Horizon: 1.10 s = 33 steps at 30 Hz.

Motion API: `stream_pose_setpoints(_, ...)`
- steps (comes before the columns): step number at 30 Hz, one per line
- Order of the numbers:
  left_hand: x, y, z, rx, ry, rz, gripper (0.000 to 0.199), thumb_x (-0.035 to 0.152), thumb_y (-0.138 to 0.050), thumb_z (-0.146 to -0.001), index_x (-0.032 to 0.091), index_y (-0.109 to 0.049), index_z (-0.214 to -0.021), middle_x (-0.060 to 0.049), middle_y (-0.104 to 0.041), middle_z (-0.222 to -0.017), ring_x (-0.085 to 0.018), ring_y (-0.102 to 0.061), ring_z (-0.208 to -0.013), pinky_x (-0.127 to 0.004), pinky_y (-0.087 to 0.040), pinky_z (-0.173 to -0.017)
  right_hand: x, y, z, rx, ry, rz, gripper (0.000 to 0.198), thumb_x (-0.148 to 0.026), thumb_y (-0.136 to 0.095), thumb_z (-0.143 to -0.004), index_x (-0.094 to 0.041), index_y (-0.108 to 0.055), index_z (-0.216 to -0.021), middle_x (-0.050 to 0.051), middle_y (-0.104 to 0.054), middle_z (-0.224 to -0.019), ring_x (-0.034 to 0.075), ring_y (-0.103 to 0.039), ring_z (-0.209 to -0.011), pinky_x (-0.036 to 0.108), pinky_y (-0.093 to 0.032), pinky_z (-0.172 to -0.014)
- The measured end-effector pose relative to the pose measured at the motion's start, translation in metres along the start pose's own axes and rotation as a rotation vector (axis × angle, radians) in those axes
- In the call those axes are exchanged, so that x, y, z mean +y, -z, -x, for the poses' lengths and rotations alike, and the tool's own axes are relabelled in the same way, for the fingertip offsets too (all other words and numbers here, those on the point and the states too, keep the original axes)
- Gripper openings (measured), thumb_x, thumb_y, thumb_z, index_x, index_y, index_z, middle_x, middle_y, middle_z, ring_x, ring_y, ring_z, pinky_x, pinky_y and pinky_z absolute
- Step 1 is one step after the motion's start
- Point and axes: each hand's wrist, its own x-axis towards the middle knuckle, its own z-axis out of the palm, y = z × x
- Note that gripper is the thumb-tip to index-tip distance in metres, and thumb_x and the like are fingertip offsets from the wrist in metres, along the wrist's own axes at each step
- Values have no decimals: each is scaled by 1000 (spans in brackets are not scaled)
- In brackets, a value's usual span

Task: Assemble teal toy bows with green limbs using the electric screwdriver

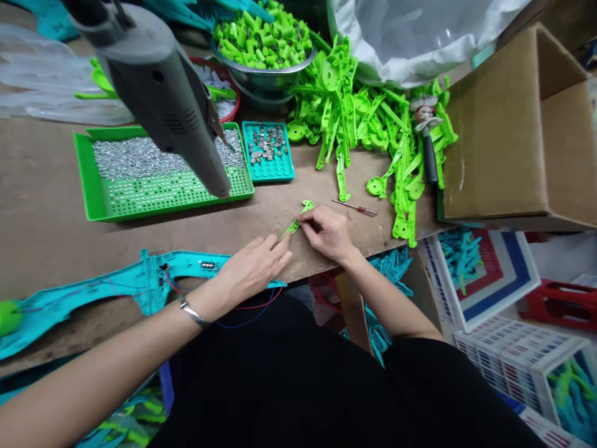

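A slim lime-green plastic part (306,206) lies at the front of the workbench, between my two hands. My left hand (254,264) is closed over its near end, fingertips pressed on it. With thumb and finger pinched, my right hand (327,231) holds the part near its middle; anything smaller in that pinch is hidden. Under my left wrist runs a long teal plastic housing half (186,264) with red and blue wires and a small metal piece in it. A small screwdriver (355,208) with a red handle rests just beyond my right hand.
A grey power screwdriver (172,99) hangs above a green tray (177,198) of screws. Beside it stand a teal tray (270,172) of small round metal pieces and a metal bowl (265,76) of green parts. Green parts (349,106) are heaped near a cardboard box (494,137).
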Motion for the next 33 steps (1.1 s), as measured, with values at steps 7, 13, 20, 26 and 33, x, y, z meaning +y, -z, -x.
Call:
stream_pose_setpoints(7, 0, 1, -1, -7, -8, -34, 20, 7, -41, -94, 16, -56, -103, -17, -54, -142, -22, -57, -92, -35, -47, -77, 0, -2, 2, 45, 68, 29, 13, -14, -54, -90, -21, -65, -88, 4, -73, -85, 17, -68, -80, 32, -55, -76)
stream_pose_setpoints(13, -1, 2, -1, -5, -15, -32, 21, 7, -39, -94, 16, -56, -102, -18, -55, -140, -22, -57, -91, -35, -47, -76, 1, 0, 1, 0, 15, 68, 7, -16, -55, -87, -22, -60, -89, 3, -70, -80, 15, -65, -72, 29, -53, -67)
stream_pose_setpoints(20, -2, -1, -1, -11, -8, 17, 22, 6, -39, -93, 16, -56, -103, -17, -55, -140, -23, -56, -93, -36, -46, -78, 4, -2, 8, -96, 122, 139, 12, -13, -51, -86, -23, -58, -85, 7, -67, -80, 21, -62, -77, 35, -51, -73)
stream_pose_setpoints(26, -4, -1, -1, -29, -6, 58, 23, 5, -43, -92, 15, -58, -106, -17, -54, -142, -23, -56, -95, -37, -45, -77, 5, -1, 5, -160, 138, 151, 12, -14, -50, -84, -23, -55, -79, 7, -67, -79, 21, -62, -77, 35, -51, -74)
stream_pose_setpoints(33, -3, 6, -1, -29, 28, 102, 20, 8, -49, -91, 15, -61, -106, -15, -51, -147, -23, -55, -97, -36, -44, -73, -2, 7, -3, 55, -81, -142, 12, -15, -55, -84, -22, -59, -94, 4, -73, -86, 16, -69, -76, 31, -56, -73)
